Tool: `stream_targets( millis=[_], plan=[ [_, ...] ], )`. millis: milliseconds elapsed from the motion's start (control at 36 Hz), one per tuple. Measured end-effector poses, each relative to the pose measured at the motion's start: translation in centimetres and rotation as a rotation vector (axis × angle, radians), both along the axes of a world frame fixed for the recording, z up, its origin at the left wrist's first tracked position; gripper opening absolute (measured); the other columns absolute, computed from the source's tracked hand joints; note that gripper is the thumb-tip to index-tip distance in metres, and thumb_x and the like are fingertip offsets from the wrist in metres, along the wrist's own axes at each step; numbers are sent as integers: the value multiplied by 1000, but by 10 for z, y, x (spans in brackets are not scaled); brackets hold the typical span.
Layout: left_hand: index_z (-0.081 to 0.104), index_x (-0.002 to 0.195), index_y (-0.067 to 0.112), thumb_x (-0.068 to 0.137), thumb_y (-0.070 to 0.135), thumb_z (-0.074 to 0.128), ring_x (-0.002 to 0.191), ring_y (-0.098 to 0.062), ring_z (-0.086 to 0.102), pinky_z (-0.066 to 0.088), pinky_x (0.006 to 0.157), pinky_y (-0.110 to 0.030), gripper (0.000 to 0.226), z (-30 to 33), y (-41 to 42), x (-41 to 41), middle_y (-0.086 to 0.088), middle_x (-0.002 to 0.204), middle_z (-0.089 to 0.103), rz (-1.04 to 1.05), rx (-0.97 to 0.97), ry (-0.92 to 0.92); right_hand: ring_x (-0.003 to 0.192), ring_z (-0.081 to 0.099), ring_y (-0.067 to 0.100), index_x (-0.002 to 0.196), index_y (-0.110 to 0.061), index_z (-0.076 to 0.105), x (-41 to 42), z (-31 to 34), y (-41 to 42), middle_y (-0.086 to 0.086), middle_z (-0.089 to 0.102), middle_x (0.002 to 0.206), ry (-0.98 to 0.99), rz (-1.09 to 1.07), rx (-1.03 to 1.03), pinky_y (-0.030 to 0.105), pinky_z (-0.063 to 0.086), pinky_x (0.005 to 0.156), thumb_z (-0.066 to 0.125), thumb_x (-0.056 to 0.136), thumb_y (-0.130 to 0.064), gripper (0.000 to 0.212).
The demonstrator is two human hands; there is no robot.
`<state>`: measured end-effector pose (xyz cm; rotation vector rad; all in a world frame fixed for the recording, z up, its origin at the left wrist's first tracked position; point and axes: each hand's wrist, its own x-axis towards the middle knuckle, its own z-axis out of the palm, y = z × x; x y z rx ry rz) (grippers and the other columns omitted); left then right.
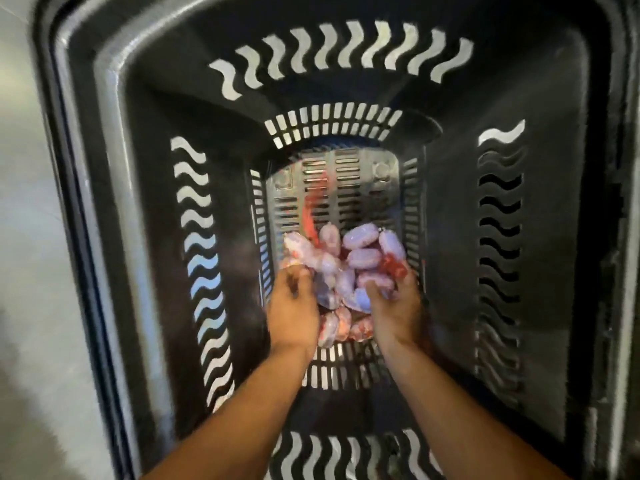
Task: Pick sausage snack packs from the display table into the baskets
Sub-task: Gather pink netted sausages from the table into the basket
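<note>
Blur smears pale pink sausage snack packs (360, 258) deep inside the black basket (114, 216); left hand (293, 308) and right hand (394, 306) fingers curl around them.

both bare forearms reach forward and down. the left hand (293, 299) and right hand (394, 303) curl their fingers, gripping.

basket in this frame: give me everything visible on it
The basket is deep, black, glossy plastic by its look, rectangular with rounded corners and a thick rim. Wavy slots pierce its walls; straight slots pierce the floor. It is seen from above and holds a pile of sausage packs, with the left hand and right hand reaching in.
</note>
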<state>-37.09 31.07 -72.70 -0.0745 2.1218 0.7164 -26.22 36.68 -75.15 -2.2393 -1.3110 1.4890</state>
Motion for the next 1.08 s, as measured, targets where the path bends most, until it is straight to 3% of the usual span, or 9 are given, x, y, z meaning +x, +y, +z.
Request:
stream_targets(
  millis=[83,139,250,389,444,528,750,917,1083],
  plan=[
    [66,111,19,104,21,55,106,-31,67,52,99,-41,14,17,-5,3,-8,109,73,-61,2,-152,125,59,30,134,-7,55,1,19,-6,13,62,132,14,5,-133,43,44,110,70,83,10,56],
    [66,103,26,103,22,57,106,-25,68,51,99,-37,11,36,-11,0,-4,108,73,-109,9,-190,127,58,29,136,-5,53,2,38,-11,15,60,135,59,2,-256,44,43,112,69,86,11,55],
    [66,127,23,100,30,63,116,-17,66,47,108,-38,28,85,-27,-15,-1,123,69,-304,-2,-215,105,63,15,133,-7,56,11,90,-21,2,66,116,68,85,-403,29,46,101,63,89,14,49],
    [64,124,28,97,24,65,99,-6,64,47,86,-15,27,158,-39,-48,7,116,66,-616,-35,-141,117,61,37,135,-2,56,7,172,-19,23,65,124,-3,215,-469,41,48,99,64,91,8,45],
    [60,126,27,96,26,66,100,-7,60,44,85,-14,30,194,-36,-62,7,118,62,-713,-49,-125,119,60,32,138,-4,56,3,210,-17,18,64,127,5,256,-453,42,49,103,66,91,6,50],
    [59,131,19,97,23,65,118,-20,57,42,100,-25,36,255,-26,-83,3,124,57,-821,-35,-89,115,63,26,131,-12,61,-5,272,-10,8,67,122,24,320,-383,39,52,99,69,90,0,43],
    [58,135,6,97,19,65,126,-31,55,40,103,-32,41,456,-3,-127,-14,136,59,-1083,101,35,126,57,35,144,-7,48,-29,476,15,17,60,136,101,496,-140,51,45,106,73,90,-5,60],
    [57,136,-2,92,18,73,127,-40,54,30,98,-27,51,593,-11,-137,-27,136,58,-1210,303,146,141,43,27,154,-15,38,-27,620,-1,10,44,154,73,628,63,36,34,114,70,94,-15,68],
    [45,150,12,94,30,71,149,-28,31,19,122,-36,64,644,-65,-133,-12,160,37,-1279,412,226,142,41,23,150,-12,44,2,681,-65,6,45,154,71,618,251,29,29,118,70,96,-24,61]
  ],
)
